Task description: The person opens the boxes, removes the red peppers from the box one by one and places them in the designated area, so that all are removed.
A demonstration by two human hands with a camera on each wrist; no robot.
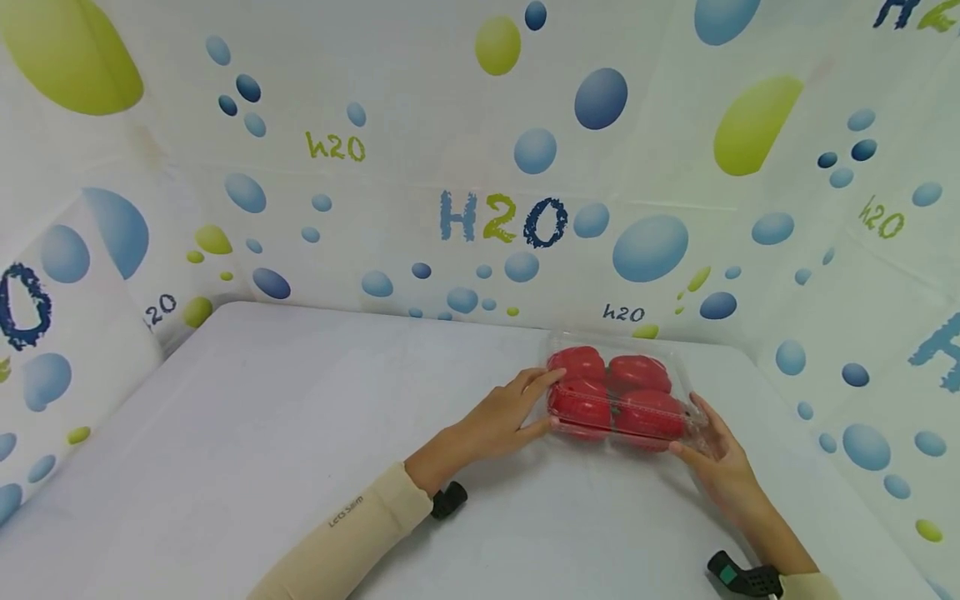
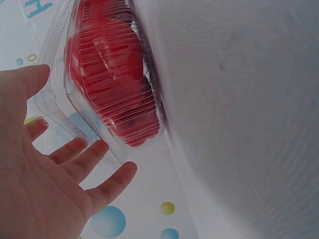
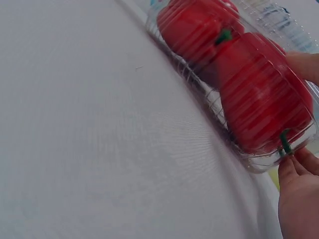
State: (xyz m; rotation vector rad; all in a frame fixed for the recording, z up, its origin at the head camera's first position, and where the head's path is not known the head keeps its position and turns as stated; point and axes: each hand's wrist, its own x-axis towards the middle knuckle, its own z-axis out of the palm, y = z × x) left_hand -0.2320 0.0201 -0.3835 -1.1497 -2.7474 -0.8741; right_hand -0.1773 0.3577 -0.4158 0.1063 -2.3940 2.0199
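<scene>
A clear plastic clamshell container (image 1: 615, 421) holds several red bell peppers (image 1: 651, 414) with green stems, and its lid is down. It sits on the table toward the back right. At its left side is my left hand (image 1: 498, 419), fingers spread and fairly straight; in the left wrist view those fingers (image 2: 94, 154) lie by the container's rim. My right hand (image 1: 723, 471) holds the right end, thumb near the front corner and fingers along the side. In the right wrist view, fingertips (image 3: 289, 167) touch the container's lower corner.
A white cloth covers the table (image 1: 262, 433). Behind it and along both sides hangs a white curtain (image 1: 420, 83) printed with blue and green dots and H2O lettering. A dark wrist device (image 1: 448, 500) shows by the left sleeve, another device (image 1: 742, 577) by the right.
</scene>
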